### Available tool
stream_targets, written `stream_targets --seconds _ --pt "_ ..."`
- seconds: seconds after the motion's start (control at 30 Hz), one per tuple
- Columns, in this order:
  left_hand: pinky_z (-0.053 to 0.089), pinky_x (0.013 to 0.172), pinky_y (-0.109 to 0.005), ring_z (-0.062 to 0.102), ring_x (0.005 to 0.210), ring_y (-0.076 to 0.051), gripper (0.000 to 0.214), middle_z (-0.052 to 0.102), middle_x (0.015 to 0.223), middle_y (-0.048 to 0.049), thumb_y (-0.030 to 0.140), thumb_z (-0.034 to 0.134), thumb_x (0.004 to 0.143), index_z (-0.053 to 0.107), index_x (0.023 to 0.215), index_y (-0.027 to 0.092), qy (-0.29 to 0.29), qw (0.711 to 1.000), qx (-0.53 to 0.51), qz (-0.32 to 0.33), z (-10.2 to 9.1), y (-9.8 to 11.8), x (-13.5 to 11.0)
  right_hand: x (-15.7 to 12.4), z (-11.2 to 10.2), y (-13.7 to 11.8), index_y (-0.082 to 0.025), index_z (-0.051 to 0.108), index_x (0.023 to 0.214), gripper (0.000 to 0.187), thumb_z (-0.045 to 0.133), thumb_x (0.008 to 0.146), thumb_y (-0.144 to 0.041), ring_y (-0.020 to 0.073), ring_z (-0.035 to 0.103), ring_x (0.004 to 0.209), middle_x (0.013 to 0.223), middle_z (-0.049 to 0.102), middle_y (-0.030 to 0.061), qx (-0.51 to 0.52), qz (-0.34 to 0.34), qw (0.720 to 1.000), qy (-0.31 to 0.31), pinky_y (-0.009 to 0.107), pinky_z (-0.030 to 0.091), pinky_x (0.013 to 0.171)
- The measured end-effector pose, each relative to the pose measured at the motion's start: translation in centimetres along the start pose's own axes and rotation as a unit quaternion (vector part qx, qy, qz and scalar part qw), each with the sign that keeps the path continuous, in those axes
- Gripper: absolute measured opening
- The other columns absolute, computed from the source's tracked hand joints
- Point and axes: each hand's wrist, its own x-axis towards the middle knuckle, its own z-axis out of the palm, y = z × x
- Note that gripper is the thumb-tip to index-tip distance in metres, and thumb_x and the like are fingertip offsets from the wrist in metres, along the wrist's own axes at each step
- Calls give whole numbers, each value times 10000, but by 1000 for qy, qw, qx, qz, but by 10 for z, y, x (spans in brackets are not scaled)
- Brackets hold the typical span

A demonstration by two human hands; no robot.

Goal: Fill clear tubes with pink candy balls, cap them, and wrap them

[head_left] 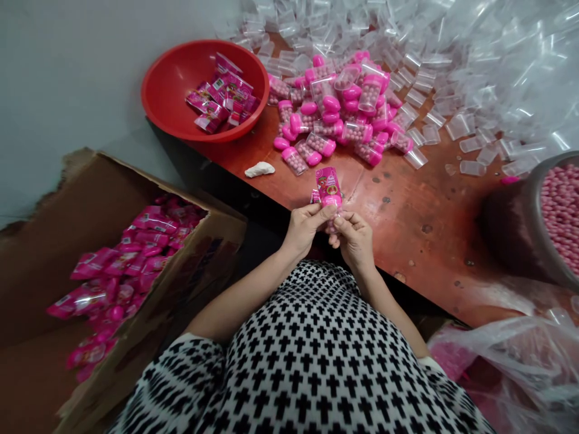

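Note:
In front of my body, at the table's edge, both hands meet on one small clear candy tube [332,227] with pink balls inside and a pink cap at its upper end. A printed pink wrapper [327,181] sticks up at the cap; whether the cap is inside it I cannot tell. My left hand [302,228] is closed, its thumb and fingers pinching near the cap and wrapper. My right hand [358,240] is closed round the lower part of the tube, which the fingers partly hide. Beyond them lies a pile of filled, pink-capped tubes [321,143].
A red bowl [158,90] holds pink wrappers. To the left, a cardboard box [221,232] contains wrapped packs [136,247]. Empty clear tubes [474,144] cover the table's back. A bucket [506,211] of pink balls and a plastic bag [520,349] are at right. A white scrap [259,169] lies nearby.

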Motion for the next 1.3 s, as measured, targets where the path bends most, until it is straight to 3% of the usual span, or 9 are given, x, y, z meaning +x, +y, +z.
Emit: stream_targets --seconds 0.1,0.27,0.4,0.53,0.73,0.87,1.03,1.13,1.3 --pt "450 496 -218 532 491 -84 433 596 581 -6 472 870 587 630 615 113 3 997 -65 -30 -2 1 1 -3 0 2 -201 576 830 373 810 665 -439 85 580 390 609 684 -50 -41 -13 999 -3 173 461 345" --pt "455 474 -214 558 483 -96 426 624 566 -12 412 915 513 646 626 101 27 997 -62 -30 -2 -2 4 -8 1 5 -200 586 869 347 795 701 -420 90 612 438 616 675 -58 -101 -69 992 24 188 519 399" --pt "438 450 -199 536 455 -78 409 611 543 -3 409 904 533 655 606 94 54 997 -44 -21 1 -4 0 -7 1 6 -190 589 798 341 815 668 -409 81 588 387 594 683 -50 -41 -38 998 12 162 477 343" --pt "435 440 -200 535 440 -80 397 598 525 -12 408 888 570 662 590 82 8 997 -64 -41 -6 -5 -3 -7 0 6 -173 596 726 358 834 629 -423 72 547 330 565 684 -30 25 21 999 -15 137 396 271" --pt "476 418 -275 552 413 -136 382 590 519 -26 419 838 652 660 594 86 -106 989 -74 -79 -16 -10 -3 -12 1 2 -188 602 802 301 818 695 -368 85 587 364 583 695 -49 -34 -44 998 4 162 483 335" --pt "486 420 -268 576 460 -136 357 642 612 -34 391 863 628 688 699 88 -49 992 -96 -69 -13 -12 -4 -9 0 1 -194 608 835 324 821 694 -394 82 592 385 598 695 -58 -66 -51 997 5 172 508 363" --pt "522 573 -188 611 586 -87 316 662 656 -26 314 884 603 690 712 89 44 984 -162 -58 -13 -5 -2 -11 -3 1 -220 626 1025 417 825 699 -388 125 713 608 780 743 -27 -31 -19 997 -73 236 617 548" --pt "523 590 -183 608 592 -81 319 668 658 -27 309 891 581 706 706 82 49 983 -168 -62 -15 -6 -2 -11 -5 3 -235 610 1058 428 823 711 -367 143 739 702 839 751 -19 -6 -18 997 -77 271 642 632" --pt "521 567 -194 614 577 -88 345 686 660 -34 309 915 524 719 691 80 29 985 -145 -84 -8 -16 -9 -3 -2 6 -222 569 846 382 857 658 -387 120 692 532 660 700 -66 3 -28 999 -17 245 626 549"
